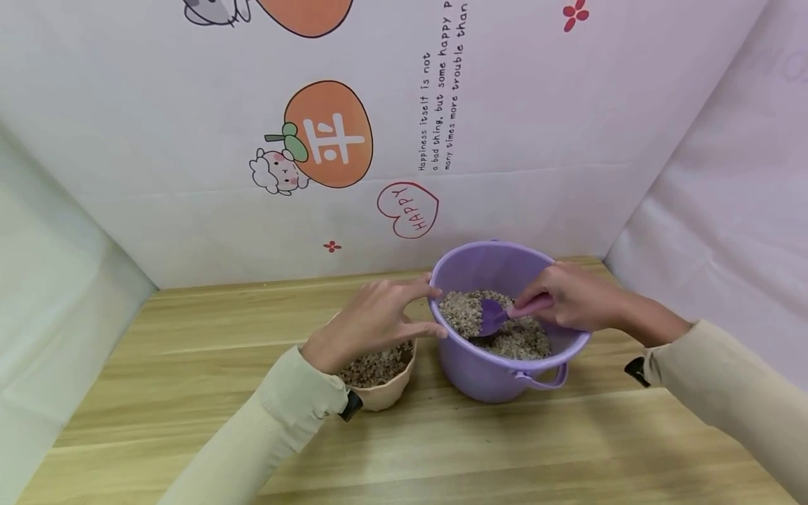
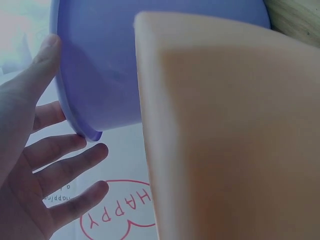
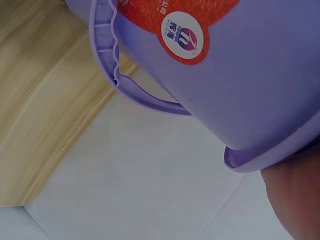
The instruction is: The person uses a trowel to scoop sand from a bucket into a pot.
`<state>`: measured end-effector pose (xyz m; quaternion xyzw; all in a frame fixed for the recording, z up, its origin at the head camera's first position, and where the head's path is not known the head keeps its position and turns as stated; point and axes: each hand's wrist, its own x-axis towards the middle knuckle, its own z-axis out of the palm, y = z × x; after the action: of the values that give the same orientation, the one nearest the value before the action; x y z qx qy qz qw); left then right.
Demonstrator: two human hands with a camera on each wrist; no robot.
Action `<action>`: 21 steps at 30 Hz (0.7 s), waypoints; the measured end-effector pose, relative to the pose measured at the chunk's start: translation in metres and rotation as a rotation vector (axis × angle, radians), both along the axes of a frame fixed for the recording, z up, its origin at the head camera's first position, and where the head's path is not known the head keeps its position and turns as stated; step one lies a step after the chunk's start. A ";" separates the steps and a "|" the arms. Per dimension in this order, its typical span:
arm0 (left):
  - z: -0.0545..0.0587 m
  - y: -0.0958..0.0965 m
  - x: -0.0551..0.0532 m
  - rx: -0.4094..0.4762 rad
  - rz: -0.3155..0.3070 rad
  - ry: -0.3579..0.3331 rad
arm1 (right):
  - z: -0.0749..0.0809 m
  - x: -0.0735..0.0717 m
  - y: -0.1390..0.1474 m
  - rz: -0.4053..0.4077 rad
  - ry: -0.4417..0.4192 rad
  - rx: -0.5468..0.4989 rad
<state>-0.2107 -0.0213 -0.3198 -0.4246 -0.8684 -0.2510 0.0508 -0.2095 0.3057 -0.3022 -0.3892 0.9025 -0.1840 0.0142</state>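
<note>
A purple bucket (image 1: 482, 375) with grainy, gravel-like material (image 1: 520, 340) inside stands on the wooden table. My right hand (image 1: 571, 294) reaches over its right rim and grips the pink handle of a small trowel (image 1: 494, 317); the purple blade is down among the grains. With spread, fairly straight fingers, my left hand (image 1: 372, 319) touches the bucket's left rim, thumb (image 2: 47, 52) and fingertips at the edge. Below that hand is a peach-coloured pot (image 1: 381, 398) with coarser brown grains, partly covered by the hand. In the right wrist view the trowel is hidden behind the bucket.
Close behind the bucket rises a white printed backdrop (image 1: 505, 140), and white cloth closes off both sides. The bucket's carrying handle (image 1: 552, 382) hangs toward the front. Bare wooden table (image 1: 492, 456) extends in front and to the left.
</note>
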 end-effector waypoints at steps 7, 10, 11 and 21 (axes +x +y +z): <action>0.001 0.001 -0.001 -0.017 0.013 0.013 | -0.002 0.000 -0.001 0.023 -0.047 -0.062; 0.001 0.000 -0.001 -0.019 0.016 0.009 | -0.003 0.000 -0.001 0.010 -0.069 -0.068; 0.001 0.000 -0.001 -0.020 0.017 0.008 | -0.003 0.000 -0.001 0.009 -0.074 -0.073; 0.000 0.001 -0.001 -0.012 0.010 0.007 | -0.006 0.001 0.001 -0.004 -0.080 -0.106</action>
<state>-0.2113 -0.0206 -0.3197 -0.4215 -0.8718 -0.2439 0.0523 -0.2089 0.3071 -0.3081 -0.3798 0.8911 -0.2468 0.0290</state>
